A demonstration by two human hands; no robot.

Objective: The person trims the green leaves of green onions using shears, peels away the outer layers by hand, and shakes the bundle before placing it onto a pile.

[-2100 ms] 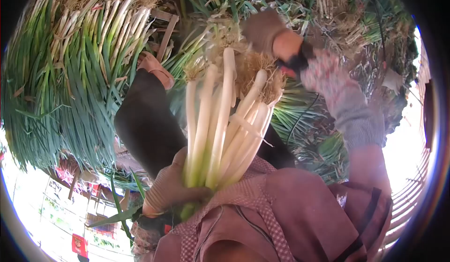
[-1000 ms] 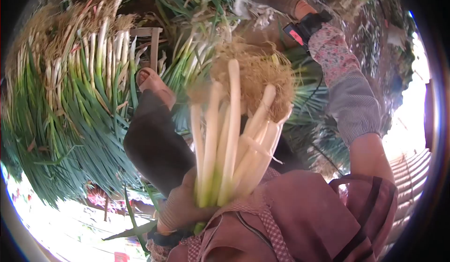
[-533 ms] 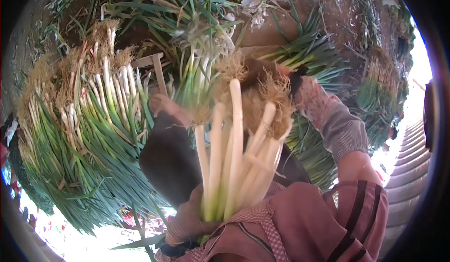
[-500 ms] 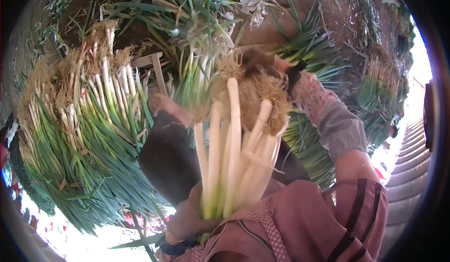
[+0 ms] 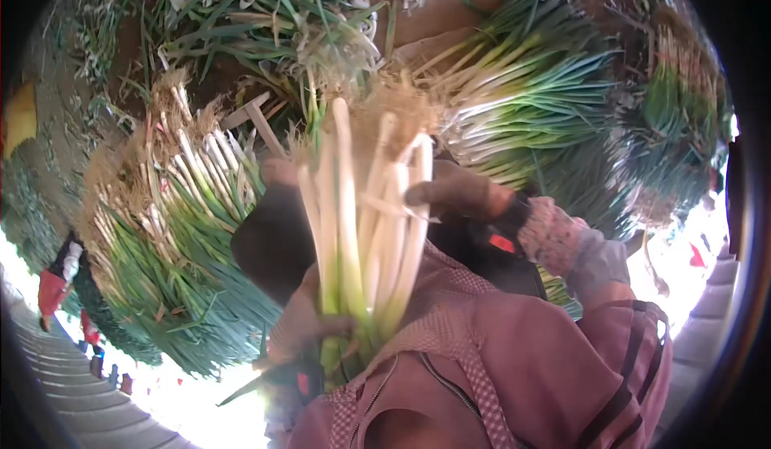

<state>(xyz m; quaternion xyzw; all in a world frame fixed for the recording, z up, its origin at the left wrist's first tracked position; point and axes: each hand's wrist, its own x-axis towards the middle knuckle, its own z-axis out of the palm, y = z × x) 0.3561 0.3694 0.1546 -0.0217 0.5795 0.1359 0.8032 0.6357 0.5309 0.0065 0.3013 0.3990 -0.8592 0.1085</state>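
Observation:
A bunch of thick green onions [image 5: 345, 184] stands upright in front of my chest, its white stalks and brown roots at the top. My left hand [image 5: 313, 324], gloved, is wrapped round the green lower part of the bunch. At the bunch's right side my gloved right hand [image 5: 458, 196] has its fingers closed against the outer white stalks. A loose pale strip of skin hangs across the stalks near those fingers. The far side of the right hand's grip is hidden.
A large row of green onions [image 5: 185, 200] leans at the left, roots up. Another pile [image 5: 538, 87] lies at the right, beyond my right hand. Leafy trimmings [image 5: 265, 15] cover the ground ahead. A small wooden frame [image 5: 261, 124] stands near my knee.
My right hand has come down from the roots to the side of the white stalks. The bunch has shifted left and up in view, and the camera has turned somewhat.

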